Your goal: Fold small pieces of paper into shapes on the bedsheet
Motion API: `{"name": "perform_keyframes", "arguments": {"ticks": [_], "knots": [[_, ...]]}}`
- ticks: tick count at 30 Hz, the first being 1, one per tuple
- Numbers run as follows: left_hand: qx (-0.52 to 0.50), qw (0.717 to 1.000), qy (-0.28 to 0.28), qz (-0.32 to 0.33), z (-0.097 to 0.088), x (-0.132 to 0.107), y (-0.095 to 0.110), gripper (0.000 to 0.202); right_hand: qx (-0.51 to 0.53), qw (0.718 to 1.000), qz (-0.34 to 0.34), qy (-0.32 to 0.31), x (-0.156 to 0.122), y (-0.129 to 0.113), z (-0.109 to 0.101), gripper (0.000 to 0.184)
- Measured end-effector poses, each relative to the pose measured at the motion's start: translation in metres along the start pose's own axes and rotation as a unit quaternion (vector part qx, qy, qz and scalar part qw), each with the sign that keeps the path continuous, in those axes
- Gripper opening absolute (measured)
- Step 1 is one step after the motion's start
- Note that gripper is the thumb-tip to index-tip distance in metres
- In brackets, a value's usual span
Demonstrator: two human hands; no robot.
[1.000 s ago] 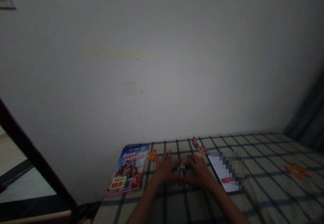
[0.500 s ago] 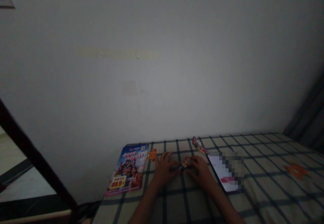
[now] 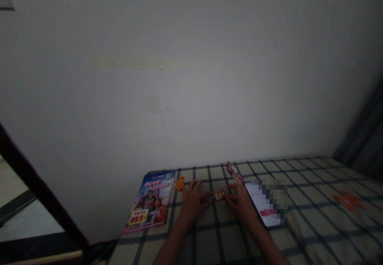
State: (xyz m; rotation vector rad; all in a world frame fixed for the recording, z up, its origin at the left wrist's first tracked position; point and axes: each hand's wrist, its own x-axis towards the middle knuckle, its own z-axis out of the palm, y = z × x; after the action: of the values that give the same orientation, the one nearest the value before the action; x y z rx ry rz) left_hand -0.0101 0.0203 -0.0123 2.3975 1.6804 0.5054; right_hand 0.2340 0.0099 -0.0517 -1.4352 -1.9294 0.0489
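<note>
A small printed strip point(image 3: 219, 194), cream and red with a darker left end, lies between my hands just above or on the checked cloth; it looks like a folded wrapper. My left hand point(image 3: 194, 198) pinches its left end with thumb and index finger, the other fingers spread away. The right end is between the thumb and fingers of my right hand point(image 3: 238, 199). A longer strip of similar print point(image 3: 235, 173) lies twisted beyond my right hand. Beside my right wrist is a phone point(image 3: 263, 204) with a lit, partly blurred screen.
Left of my hands lies a stack of glossy leaflets point(image 3: 151, 201). An orange cut-out shape point(image 3: 179, 184) sits between the leaflets and my left hand. Another orange shape point(image 3: 348, 200) is far right on the checked cloth point(image 3: 311, 185). A grey wall point(image 3: 209, 77) rises behind.
The strip has turned from slanted to nearly level, and more of its printed face shows. My right fingers have shifted slightly lower along its right end. The left hand has barely moved.
</note>
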Motion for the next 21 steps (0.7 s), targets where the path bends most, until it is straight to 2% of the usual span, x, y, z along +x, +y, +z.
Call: {"name": "perform_keyframes", "arguments": {"ticks": [8,21], "knots": [[-0.010,1.000,-0.017,0.004,0.002,0.003,-0.003,0.035,-0.083,0.995,0.039,0.032,0.003,0.000,0.003,0.024],[0.004,1.000,-0.003,0.008,0.005,0.001,-0.003,0.037,-0.159,0.985,0.018,0.068,0.002,0.005,0.014,0.022]]}}
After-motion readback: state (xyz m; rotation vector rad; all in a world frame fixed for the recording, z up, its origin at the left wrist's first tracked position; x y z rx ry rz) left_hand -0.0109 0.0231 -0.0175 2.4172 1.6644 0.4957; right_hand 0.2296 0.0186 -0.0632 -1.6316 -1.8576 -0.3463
